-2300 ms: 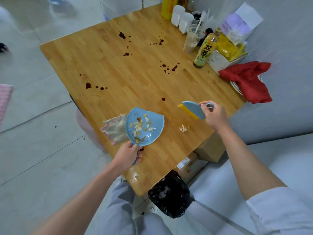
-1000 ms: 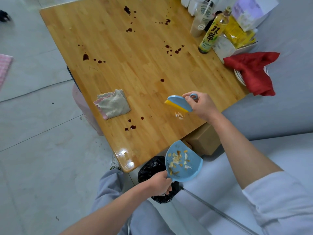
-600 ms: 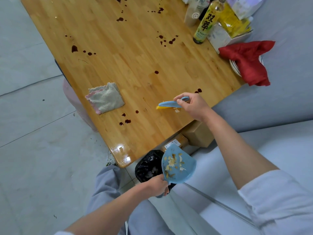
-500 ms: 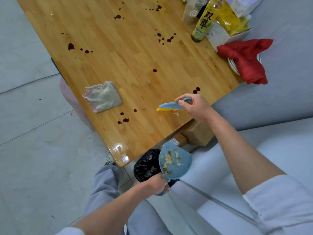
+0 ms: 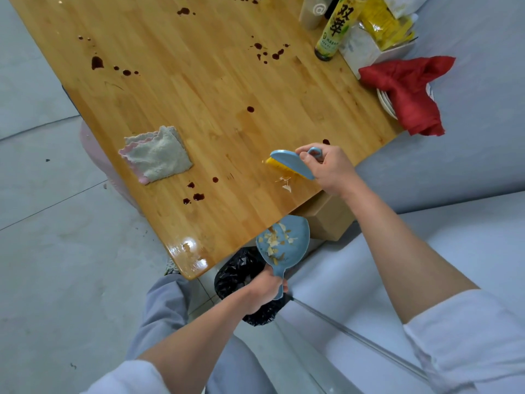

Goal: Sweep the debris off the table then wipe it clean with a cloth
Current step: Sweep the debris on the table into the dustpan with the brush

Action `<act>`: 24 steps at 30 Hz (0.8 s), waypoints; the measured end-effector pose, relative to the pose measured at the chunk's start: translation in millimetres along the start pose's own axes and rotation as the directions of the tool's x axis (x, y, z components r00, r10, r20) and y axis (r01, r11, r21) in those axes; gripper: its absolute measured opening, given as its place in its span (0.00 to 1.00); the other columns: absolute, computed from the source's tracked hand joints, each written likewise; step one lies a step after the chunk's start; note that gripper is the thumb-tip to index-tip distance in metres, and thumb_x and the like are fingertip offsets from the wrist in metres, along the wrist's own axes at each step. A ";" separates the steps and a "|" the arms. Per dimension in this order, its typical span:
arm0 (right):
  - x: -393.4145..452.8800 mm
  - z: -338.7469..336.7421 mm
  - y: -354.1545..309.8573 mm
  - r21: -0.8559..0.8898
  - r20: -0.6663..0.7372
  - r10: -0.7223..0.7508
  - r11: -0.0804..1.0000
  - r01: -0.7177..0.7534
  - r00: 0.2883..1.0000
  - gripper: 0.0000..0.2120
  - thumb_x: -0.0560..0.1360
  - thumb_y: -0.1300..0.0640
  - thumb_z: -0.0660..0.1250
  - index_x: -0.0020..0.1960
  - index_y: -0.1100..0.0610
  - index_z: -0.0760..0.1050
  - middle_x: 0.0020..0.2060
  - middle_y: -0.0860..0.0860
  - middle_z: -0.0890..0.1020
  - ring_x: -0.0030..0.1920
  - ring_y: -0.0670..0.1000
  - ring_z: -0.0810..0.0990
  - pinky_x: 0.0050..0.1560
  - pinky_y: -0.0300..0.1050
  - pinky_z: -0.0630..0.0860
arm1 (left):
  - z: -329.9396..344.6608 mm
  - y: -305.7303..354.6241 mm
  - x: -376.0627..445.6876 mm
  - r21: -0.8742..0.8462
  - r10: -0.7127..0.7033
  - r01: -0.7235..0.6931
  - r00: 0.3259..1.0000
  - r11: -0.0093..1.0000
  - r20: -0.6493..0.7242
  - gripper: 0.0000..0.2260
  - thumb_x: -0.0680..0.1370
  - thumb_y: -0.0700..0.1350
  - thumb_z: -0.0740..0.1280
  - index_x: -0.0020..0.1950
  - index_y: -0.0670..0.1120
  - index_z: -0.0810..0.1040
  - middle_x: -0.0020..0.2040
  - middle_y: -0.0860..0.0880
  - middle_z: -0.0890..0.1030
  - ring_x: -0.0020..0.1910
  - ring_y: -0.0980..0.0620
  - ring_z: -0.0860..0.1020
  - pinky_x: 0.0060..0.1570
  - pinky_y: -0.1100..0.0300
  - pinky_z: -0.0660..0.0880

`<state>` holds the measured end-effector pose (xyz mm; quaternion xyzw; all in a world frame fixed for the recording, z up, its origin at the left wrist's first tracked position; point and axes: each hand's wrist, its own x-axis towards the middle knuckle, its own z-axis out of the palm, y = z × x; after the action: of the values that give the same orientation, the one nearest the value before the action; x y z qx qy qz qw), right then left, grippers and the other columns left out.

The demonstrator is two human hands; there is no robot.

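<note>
One brush (image 5: 291, 163), one dustpan (image 5: 284, 244), two cloths (image 5: 157, 155), one bottle (image 5: 332, 29).

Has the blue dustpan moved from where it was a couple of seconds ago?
Yes. The dustpan then lay on the table beside the folded cloth; now the left hand holds it below the table's near edge, above the black bag.

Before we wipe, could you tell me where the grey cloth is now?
The grey cloth lies flat near the left edge of the table, left of the brush.

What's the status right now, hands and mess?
Right hand grips brush over last scraps near table edge. Left hand holds dustpan below edge. Cloth untouched, dark stains unwiped. Nothing in the way.
</note>
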<state>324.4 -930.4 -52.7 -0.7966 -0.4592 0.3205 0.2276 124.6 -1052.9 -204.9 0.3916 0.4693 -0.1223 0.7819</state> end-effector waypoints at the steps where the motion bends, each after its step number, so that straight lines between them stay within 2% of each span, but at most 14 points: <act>1: -5.4 1.1 1.5 0.003 0.017 0.005 1.000 -0.005 1.000 0.09 0.82 0.53 0.64 0.57 0.51 0.82 0.47 0.45 0.82 0.48 0.45 0.79 0.54 0.47 0.77 | -0.6 1.5 1.8 -0.002 -0.006 0.006 1.000 1.000 0.001 0.17 0.81 0.36 0.54 0.70 0.45 0.64 0.52 0.45 0.77 0.57 0.46 0.80 0.60 0.53 0.78; 5: -26.5 3.5 5.2 0.043 0.067 0.029 0.999 -0.032 0.997 0.08 0.82 0.53 0.65 0.56 0.49 0.83 0.50 0.49 0.83 0.53 0.51 0.81 0.56 0.52 0.79 | -3.0 6.8 2.8 -0.004 -0.023 0.023 1.000 1.000 0.006 0.18 0.81 0.36 0.55 0.71 0.44 0.64 0.53 0.46 0.77 0.54 0.49 0.80 0.61 0.53 0.77; 9: -40.5 -4.8 3.8 0.035 0.146 0.052 0.998 -0.058 0.988 0.08 0.81 0.53 0.66 0.55 0.51 0.84 0.50 0.49 0.84 0.53 0.49 0.81 0.56 0.50 0.80 | -4.4 8.1 -0.9 0.003 -0.036 0.036 0.999 0.999 0.021 0.17 0.82 0.36 0.55 0.70 0.43 0.64 0.53 0.45 0.77 0.56 0.49 0.79 0.60 0.54 0.77; 16: -44.5 -15.6 6.7 0.000 0.309 0.090 0.996 -0.095 0.947 0.08 0.81 0.54 0.67 0.53 0.49 0.85 0.49 0.49 0.85 0.52 0.50 0.82 0.59 0.57 0.80 | -7.0 7.1 -2.6 0.014 -0.035 0.035 0.999 0.999 0.009 0.12 0.81 0.37 0.56 0.64 0.44 0.67 0.52 0.44 0.77 0.53 0.48 0.79 0.61 0.49 0.77; 19: -38.6 -23.2 13.3 0.030 0.269 0.098 0.994 -0.110 0.958 0.08 0.81 0.54 0.66 0.51 0.48 0.85 0.48 0.49 0.86 0.53 0.52 0.82 0.59 0.57 0.80 | -8.6 5.3 -0.5 0.018 -0.027 0.027 0.999 0.999 0.018 0.12 0.81 0.37 0.56 0.65 0.44 0.67 0.53 0.44 0.77 0.57 0.46 0.79 0.61 0.51 0.77; 22: -26.4 -30.6 12.8 0.082 0.150 0.072 0.993 -0.085 0.986 0.08 0.81 0.55 0.67 0.50 0.47 0.84 0.50 0.49 0.84 0.56 0.53 0.82 0.57 0.54 0.81 | -10.4 4.3 0.5 0.040 -0.024 0.023 0.999 0.999 0.027 0.10 0.81 0.38 0.57 0.62 0.44 0.69 0.52 0.45 0.78 0.60 0.44 0.79 0.62 0.50 0.76; 24: -12.9 -28.0 6.7 0.086 0.055 0.022 0.996 -0.026 0.998 0.08 0.81 0.54 0.66 0.51 0.47 0.84 0.50 0.48 0.84 0.54 0.53 0.81 0.54 0.53 0.81 | -12.1 3.2 0.0 0.050 -0.022 0.020 0.999 0.999 0.035 0.09 0.81 0.38 0.57 0.60 0.44 0.70 0.51 0.45 0.78 0.58 0.44 0.79 0.63 0.48 0.76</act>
<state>343.7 -946.8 -33.9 -0.7826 -0.4413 0.3642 0.2454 118.7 -1041.9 -206.4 0.4037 0.4564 -0.1490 0.7788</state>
